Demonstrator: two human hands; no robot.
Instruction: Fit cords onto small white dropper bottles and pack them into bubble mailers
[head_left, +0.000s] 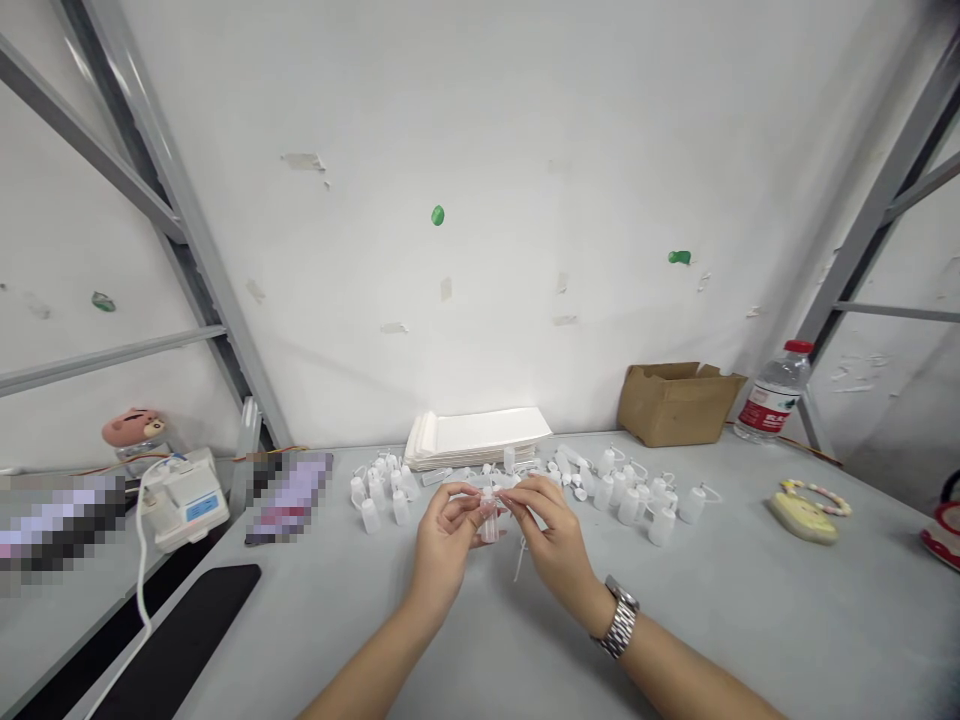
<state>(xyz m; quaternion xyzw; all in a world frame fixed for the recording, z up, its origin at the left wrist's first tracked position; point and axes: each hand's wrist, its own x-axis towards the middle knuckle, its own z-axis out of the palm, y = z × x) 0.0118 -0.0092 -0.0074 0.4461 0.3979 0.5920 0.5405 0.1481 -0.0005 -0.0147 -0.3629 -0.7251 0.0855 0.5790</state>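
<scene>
Near the middle of the grey table, my left hand (pixel 448 535) is closed around a small translucent bottle (pixel 490 526), which stands upright between its fingers. My right hand (pixel 551 528) pinches at the bottle's top from the right; the small part between its fingertips is too small to make out. A thin white strip (pixel 520 560) hangs below my right fingers. Small white bottles with looped strips stand in a left group (pixel 370 516) and a right group (pixel 628 506). Loose clear and white pieces (pixel 574 470) lie behind my hands.
A stack of white sheets (pixel 484 435) lies against the wall. At the right are an open cardboard box (pixel 675 408), a water bottle (pixel 771 398), a yellow item (pixel 802 518) and a bead bracelet (pixel 825 497). On the left are a black pad (pixel 184 640) and a white power strip (pixel 187 500).
</scene>
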